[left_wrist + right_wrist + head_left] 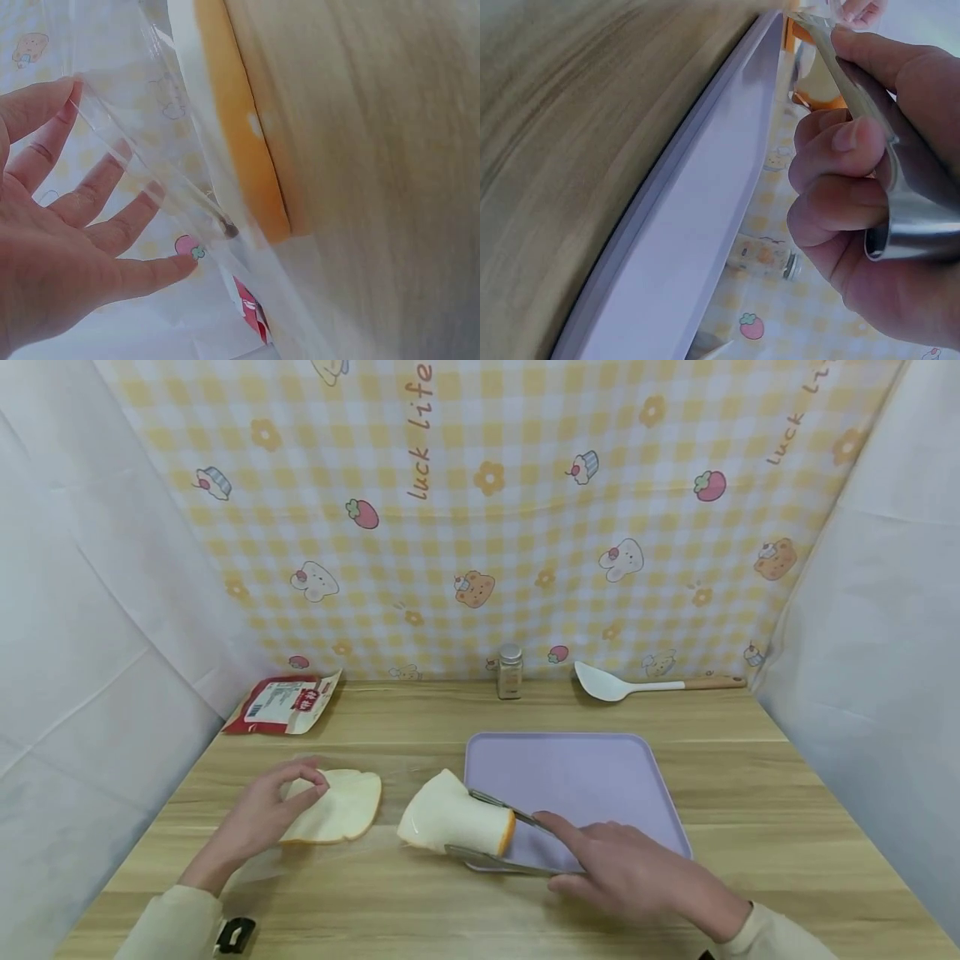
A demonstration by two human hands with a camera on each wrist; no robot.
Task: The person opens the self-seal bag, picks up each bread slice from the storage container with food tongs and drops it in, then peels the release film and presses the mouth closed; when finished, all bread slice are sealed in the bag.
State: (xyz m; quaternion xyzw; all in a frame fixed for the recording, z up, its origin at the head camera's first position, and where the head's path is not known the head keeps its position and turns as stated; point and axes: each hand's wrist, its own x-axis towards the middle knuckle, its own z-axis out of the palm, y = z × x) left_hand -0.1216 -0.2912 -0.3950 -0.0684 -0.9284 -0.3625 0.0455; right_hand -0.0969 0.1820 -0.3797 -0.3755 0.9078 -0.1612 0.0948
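Note:
My left hand (273, 810) pinches the edge of a clear plastic bag (112, 127) between thumb and index finger, the other fingers spread behind the film. White bread with an orange-brown crust (348, 810) lies in the bag on the table, close to that hand. With curled fingers my right hand (630, 868) grips metal tongs (919, 217). Between the tongs' arms is a bent bread slice (450, 817), its far end fanning out toward the bag. This slice overlaps the left edge of the lilac tray (577, 768) in the head view.
A red and white food packet (285, 704) lies at the back left. Along the back stand a small glass jar with a silver lid (510, 672) and a white spatula with a wooden handle (637, 687). A checked curtain (450, 543) hangs behind the table.

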